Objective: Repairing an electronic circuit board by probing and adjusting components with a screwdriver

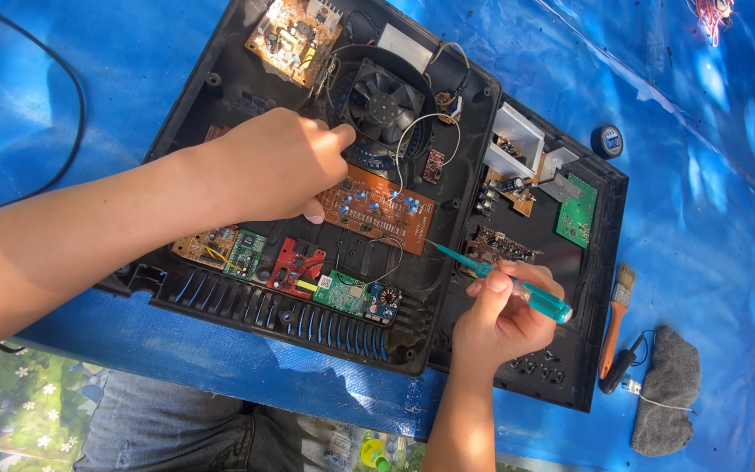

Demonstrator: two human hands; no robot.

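An opened black plastic appliance case (220,83) lies on a blue tarp, with circuit boards and a black fan (384,103) inside. My left hand (268,166) rests on the case beside the fan, fingers curled, its thumb touching a long orange circuit board (377,208). My right hand (500,316) holds a teal-handled screwdriver (530,295) like a pen. The screwdriver's metal tip points left toward the orange board's right end. Small green (340,293) and red (294,265) boards sit along the case's near edge.
A paintbrush with an orange handle (615,319) lies right of the case, beside a grey cloth (668,392) and a small black tool (618,367). A roll of dark tape (607,140) sits farther back. A black cable (67,131) curves at the left.
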